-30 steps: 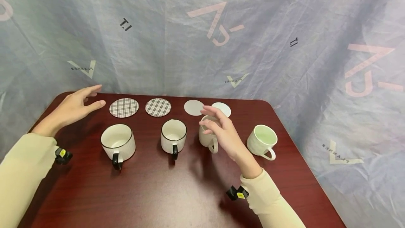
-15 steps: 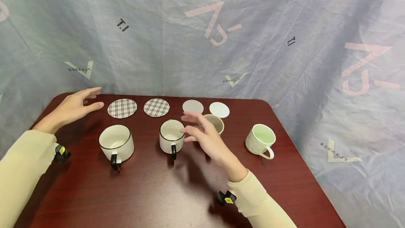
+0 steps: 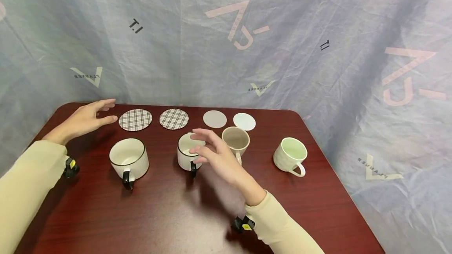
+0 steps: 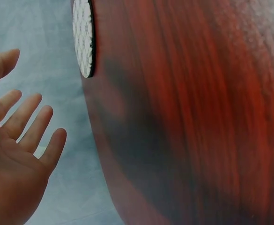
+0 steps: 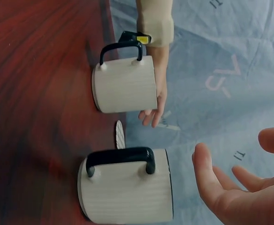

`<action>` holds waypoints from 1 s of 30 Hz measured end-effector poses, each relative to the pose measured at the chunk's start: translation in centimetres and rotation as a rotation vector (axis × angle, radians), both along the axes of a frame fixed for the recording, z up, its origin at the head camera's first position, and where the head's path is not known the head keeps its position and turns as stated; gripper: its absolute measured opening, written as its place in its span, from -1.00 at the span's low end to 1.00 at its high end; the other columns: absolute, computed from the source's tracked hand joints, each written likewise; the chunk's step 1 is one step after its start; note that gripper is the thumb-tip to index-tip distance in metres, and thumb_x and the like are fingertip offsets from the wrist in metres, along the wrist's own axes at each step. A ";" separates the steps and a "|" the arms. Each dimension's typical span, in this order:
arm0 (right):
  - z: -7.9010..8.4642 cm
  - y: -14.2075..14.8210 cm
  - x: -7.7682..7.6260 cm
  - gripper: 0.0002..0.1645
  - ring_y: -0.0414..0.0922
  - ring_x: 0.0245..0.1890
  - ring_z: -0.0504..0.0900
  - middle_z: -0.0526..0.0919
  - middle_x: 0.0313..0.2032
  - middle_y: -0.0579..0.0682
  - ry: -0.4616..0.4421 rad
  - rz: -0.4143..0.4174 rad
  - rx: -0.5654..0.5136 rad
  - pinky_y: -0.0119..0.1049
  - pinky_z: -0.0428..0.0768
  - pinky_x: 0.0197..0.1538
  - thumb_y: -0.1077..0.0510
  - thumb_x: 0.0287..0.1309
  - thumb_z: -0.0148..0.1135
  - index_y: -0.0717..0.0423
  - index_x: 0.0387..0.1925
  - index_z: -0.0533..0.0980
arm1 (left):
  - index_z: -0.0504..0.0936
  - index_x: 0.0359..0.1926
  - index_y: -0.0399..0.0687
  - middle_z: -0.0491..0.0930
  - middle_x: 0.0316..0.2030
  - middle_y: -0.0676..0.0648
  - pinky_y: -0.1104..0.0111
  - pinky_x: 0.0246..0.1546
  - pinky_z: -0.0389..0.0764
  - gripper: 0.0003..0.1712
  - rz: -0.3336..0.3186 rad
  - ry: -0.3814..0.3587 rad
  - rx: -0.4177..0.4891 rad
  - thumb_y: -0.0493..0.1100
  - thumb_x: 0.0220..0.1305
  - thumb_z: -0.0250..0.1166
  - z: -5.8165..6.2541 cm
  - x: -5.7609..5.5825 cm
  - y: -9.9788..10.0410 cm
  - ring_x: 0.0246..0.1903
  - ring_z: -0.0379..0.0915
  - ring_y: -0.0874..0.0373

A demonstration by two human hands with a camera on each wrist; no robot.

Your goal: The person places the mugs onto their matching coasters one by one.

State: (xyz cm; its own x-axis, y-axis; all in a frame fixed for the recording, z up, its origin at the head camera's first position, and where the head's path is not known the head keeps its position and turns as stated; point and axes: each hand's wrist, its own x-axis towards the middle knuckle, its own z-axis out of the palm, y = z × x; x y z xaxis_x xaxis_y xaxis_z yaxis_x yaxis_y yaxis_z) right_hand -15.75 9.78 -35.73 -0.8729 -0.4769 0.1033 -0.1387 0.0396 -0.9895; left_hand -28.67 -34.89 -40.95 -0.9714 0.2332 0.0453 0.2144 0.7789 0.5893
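My right hand [image 3: 217,156] hovers above a white mug [image 3: 185,158] with a black rim and black handle, its fingers loosely bent. In the right wrist view a gap separates the fingers [image 5: 204,173] from this upright mug [image 5: 127,194]. My left hand [image 3: 82,121] hangs over the table's back left, fingers relaxed, holding nothing, just left of a plaid round coaster [image 3: 135,120]. A wider white mug [image 3: 130,160] with a black handle stands in front of that coaster. Right of my right hand are a beige mug [image 3: 236,138] and a pale green mug [image 3: 290,155].
A second plaid coaster [image 3: 174,119], a greyish round coaster [image 3: 214,119] and a white one [image 3: 244,121] lie along the back edge of the dark red table [image 3: 152,214]. A grey printed cloth [image 3: 159,50] hangs behind the table and along its right side.
My right hand has moved left, from over the beige mug to over the narrower black-handled mug. The beige mug now shows more fully. My left hand has barely moved.
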 end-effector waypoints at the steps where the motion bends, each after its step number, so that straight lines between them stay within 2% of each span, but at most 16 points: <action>1: -0.1 -0.2 0.1 -0.38 0.33 0.20 0.63 0.44 0.43 0.32 0.000 0.003 0.002 0.08 0.72 0.14 0.27 0.50 0.09 0.15 0.52 0.32 | 0.10 0.68 -0.14 0.33 0.48 -0.39 -0.31 0.30 0.30 -0.04 -0.002 -0.008 -0.002 0.13 0.51 0.32 -0.1 -0.1 0.0 0.44 0.22 -0.38; 4: -0.3 -0.5 0.2 -0.37 0.35 0.19 0.64 0.45 0.42 0.32 0.002 0.013 0.008 0.07 0.73 0.12 0.28 0.49 0.09 0.19 0.52 0.30 | 0.08 0.69 -0.16 0.31 0.49 -0.41 -0.33 0.30 0.28 -0.03 -0.007 -0.028 -0.015 0.11 0.52 0.32 -0.3 -0.3 0.0 0.44 0.21 -0.40; 11: -0.7 -1.1 0.7 -0.37 0.25 0.16 0.69 0.50 0.39 0.27 0.000 0.015 0.031 0.02 0.74 0.12 0.24 0.49 0.13 0.18 0.52 0.31 | 0.11 0.65 -0.24 0.32 0.48 -0.43 -0.35 0.33 0.24 -0.06 -0.022 -0.048 -0.050 0.08 0.52 0.32 -1.0 -0.9 -0.1 0.46 0.19 -0.42; 18: -1.1 -1.8 0.9 -0.39 0.39 0.17 0.64 0.48 0.39 0.29 -0.017 0.038 0.011 -0.15 0.76 0.08 0.25 0.47 0.13 0.15 0.49 0.34 | 0.15 0.62 -0.33 0.34 0.44 -0.49 -0.38 0.33 0.24 -0.10 -0.038 -0.055 -0.080 0.04 0.53 0.31 -1.7 -1.3 0.0 0.44 0.21 -0.47; 24: -1.4 -2.4 0.9 -0.42 0.13 0.09 0.73 0.49 0.37 0.21 -0.039 0.030 0.026 -0.10 0.76 0.10 0.25 0.47 0.15 0.08 0.46 0.38 | 0.16 0.61 -0.35 0.36 0.42 -0.51 -0.39 0.33 0.23 -0.10 -0.052 -0.052 -0.095 0.04 0.52 0.32 -2.2 -1.7 0.1 0.42 0.22 -0.50; 30: -1.5 -3.0 1.2 -0.40 0.18 0.14 0.72 0.54 0.34 0.09 -0.052 0.020 0.056 -0.15 0.75 0.11 0.25 0.47 0.15 0.04 0.48 0.38 | 0.17 0.59 -0.41 0.35 0.41 -0.53 -0.39 0.35 0.21 -0.09 -0.067 -0.057 -0.111 0.03 0.51 0.32 -2.5 -1.9 0.0 0.43 0.19 -0.52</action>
State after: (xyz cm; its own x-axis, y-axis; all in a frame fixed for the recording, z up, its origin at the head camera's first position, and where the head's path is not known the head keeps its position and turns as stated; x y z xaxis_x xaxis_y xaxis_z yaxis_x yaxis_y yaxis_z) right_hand -14.57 6.77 -37.28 -0.8664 -0.4983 0.0309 -0.0888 0.0928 -0.9917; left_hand -30.53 -34.93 -43.43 -0.9539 0.2977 -0.0394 0.2363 0.8251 0.5132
